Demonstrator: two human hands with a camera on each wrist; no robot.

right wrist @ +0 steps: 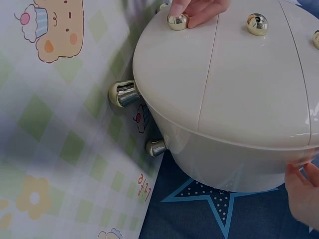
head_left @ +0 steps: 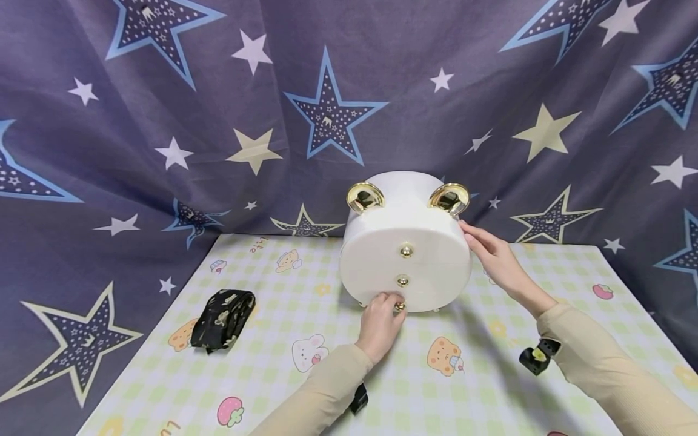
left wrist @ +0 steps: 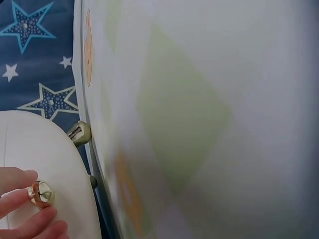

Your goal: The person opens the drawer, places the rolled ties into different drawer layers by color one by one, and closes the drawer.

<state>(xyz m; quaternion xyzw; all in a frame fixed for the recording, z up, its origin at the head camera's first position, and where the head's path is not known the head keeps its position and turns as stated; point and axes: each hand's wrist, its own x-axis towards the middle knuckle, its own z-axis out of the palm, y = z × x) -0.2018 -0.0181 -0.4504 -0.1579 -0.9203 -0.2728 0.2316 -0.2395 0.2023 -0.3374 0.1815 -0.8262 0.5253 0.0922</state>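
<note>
A white round drawer box [head_left: 376, 260] with gold knobs down its front stands on the table, two gold ear-shaped pieces [head_left: 449, 198] on top. My left hand [head_left: 378, 327] pinches the lowest gold knob [right wrist: 178, 22] between thumb and fingers. In the left wrist view, those fingers [left wrist: 20, 199] surround the knob. Seams across the front divide the drawers, and the lowest one sits flush in the right wrist view. On the box's right side, just under the ear, my right hand [head_left: 498, 260] rests with fingers extended. Short gold feet [right wrist: 122, 94] show beneath the box.
A folded black patterned cloth bundle [head_left: 222, 320] lies at left on the checked tablecloth [head_left: 262, 375]. Behind the table hangs a dark star-printed curtain [head_left: 414, 133], close to the back of the box. Black wrist cameras [head_left: 537, 357] hang under the sleeves.
</note>
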